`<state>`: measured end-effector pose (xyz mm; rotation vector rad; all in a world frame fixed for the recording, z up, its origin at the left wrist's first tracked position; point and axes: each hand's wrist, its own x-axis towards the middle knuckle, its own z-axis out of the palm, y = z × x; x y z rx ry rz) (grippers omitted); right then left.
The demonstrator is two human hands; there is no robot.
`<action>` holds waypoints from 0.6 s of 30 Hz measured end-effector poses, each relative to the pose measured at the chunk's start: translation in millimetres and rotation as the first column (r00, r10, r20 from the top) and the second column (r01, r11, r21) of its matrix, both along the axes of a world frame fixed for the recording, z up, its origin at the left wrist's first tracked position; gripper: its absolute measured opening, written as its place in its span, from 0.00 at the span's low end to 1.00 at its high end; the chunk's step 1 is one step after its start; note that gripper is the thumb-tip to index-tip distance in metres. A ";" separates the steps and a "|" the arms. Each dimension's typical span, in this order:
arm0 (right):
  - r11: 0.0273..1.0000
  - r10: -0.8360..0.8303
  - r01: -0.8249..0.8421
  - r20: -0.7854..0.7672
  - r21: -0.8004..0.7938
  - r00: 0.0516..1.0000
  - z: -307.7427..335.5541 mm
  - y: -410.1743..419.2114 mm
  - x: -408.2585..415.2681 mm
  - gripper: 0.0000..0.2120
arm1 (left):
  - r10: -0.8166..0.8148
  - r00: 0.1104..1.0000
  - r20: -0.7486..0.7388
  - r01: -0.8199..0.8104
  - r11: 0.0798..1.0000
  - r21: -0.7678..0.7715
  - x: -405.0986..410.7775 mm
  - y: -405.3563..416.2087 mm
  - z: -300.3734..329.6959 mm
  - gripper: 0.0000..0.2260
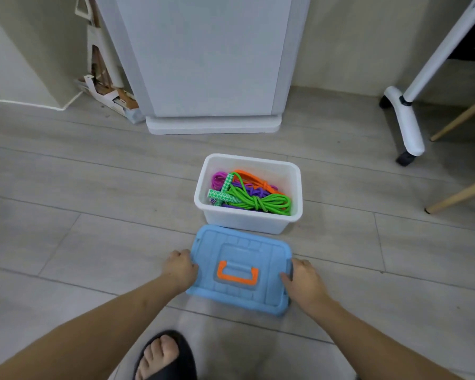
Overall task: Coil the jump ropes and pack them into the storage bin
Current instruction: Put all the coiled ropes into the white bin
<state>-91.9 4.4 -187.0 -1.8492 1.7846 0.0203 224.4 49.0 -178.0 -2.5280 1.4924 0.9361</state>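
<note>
Nearest is a foot (162, 355) in a black slipper, planted on the grey floor (66, 187). Just beyond it both arms reach out to a blue lid (242, 270), which lies flat on the boards with its orange handle (237, 272) up. The left hand (180, 267) clasps the lid's left edge, fingers curled round the rim. The right hand (303, 281) takes the right edge, thumb on top and fingers wrapped under. That two-sided hold looks meant to lift the lid level and carry it straight forward.

Right behind the lid, almost touching it, stands the white bin (248, 223), open. The ropes (250, 193) are already inside: a green one bundled and knotted on top, purple, orange and magenta coils beneath. They sit below the rim, so the lid should seat without pinching cord.

Farther off stand a pale cabinet (203, 56), cardboard (107, 91) at its left, and a wheeled white stand (403, 119) far right.
</note>
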 end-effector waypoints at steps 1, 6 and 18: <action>0.999 -0.037 0.037 0.012 0.023 0.999 -1.6 3.4 3.5 0.20 | 0.009 1.000 -0.011 -0.008 1.000 0.020 -0.2 1.2 -1.6 0.17; 0.983 -0.166 0.159 0.081 0.088 0.983 -11.5 7.2 7.3 0.17 | 0.107 0.986 -0.124 -0.103 0.994 0.040 7.3 -2.2 1.7 0.16; 0.923 -0.243 0.342 0.424 -0.175 0.872 21.9 38.7 4.0 0.25 | 0.266 0.854 -0.447 -0.415 0.867 -0.277 7.4 37.3 26.7 0.05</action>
